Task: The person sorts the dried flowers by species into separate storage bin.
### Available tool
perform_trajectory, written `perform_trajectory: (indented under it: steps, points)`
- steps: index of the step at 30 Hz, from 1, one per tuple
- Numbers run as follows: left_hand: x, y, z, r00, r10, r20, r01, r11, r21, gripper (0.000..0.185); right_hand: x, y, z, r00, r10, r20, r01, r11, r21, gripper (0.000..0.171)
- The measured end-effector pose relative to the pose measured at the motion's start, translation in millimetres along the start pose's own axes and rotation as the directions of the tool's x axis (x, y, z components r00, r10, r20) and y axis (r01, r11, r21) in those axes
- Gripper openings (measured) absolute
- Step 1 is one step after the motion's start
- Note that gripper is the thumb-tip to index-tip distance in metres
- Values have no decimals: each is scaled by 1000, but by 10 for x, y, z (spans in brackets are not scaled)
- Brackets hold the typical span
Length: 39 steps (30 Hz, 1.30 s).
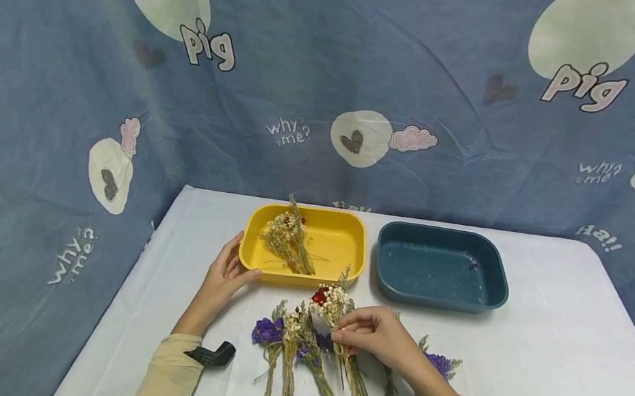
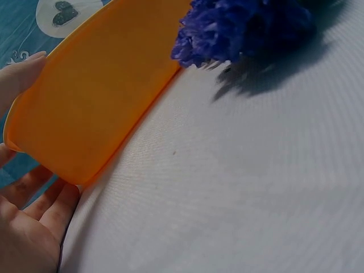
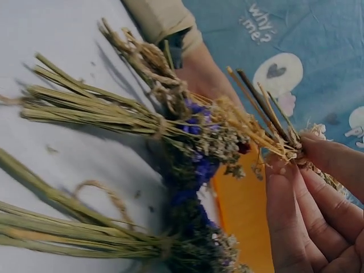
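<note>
Behind everything hangs a blue cloth [image 1: 312, 72] with printed words, and before it stands the white table [image 1: 569, 342]. On it I see the blue tray [image 1: 438, 302] at right and, just beside, the yellow tray [image 1: 292, 280] at left. The left hand [image 1: 226, 273] holds the yellow tray by its left end. The right hand [image 1: 379, 336] is narrow; its fingertips pinch a red-and-cream bunch [image 1: 332, 304] around the stems, near the front of this tray. More dried flowers [image 1: 284, 238] lie inside the yellow tray. In front, other bunches [image 1: 267, 333], purple and cream, lie on the table, some partly hidden by the right arm. Smallest is a purple bit [image 1: 474, 265] in the blue tray.
</note>
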<state>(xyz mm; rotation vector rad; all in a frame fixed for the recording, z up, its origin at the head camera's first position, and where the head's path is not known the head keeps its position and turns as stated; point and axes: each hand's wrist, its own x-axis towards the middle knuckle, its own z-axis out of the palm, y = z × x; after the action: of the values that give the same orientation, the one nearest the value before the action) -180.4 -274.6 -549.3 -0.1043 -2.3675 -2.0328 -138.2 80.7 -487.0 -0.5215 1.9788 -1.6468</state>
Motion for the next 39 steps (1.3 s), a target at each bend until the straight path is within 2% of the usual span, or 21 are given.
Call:
perform_trajectory:
  steps: [5, 13, 17, 24, 28, 32, 39]
  points:
    - [-4, 24, -40, 1000, -1, -20, 1, 1000, 8, 94, 104, -79, -38, 1000, -22, 12, 22, 999, -22, 24]
    - [-12, -31, 40, 1000, 6, -14, -7, 999, -37, 94, 194, -197, -158, 999, -41, -11, 40, 997, -63, 26]
    - [-14, -54, 20, 999, 24, -22, -24, 1000, -15, 92, 306, -253, -197, 999, -32, -21, 31, 998, -63, 30]
    - [37, -101, -64, 1000, 23, 5, -23, 999, -22, 91, 554, -330, -252, 997, -37, -63, 30, 994, -101, 32]
    - [115, -71, -69, 998, 34, 53, -33, 999, -4, 93, 632, -363, -288, 996, -17, -92, 9, 996, -85, 33]
    - [123, -45, -87, 999, 22, 42, -22, 1000, -3, 93, 816, -492, -324, 997, -7, -81, -4, 992, -127, 34]
    - [36, -68, -74, 1000, -1, 2, 1, 1000, -14, 93, 1201, -626, -358, 998, 34, -46, -42, 983, -179, 32]
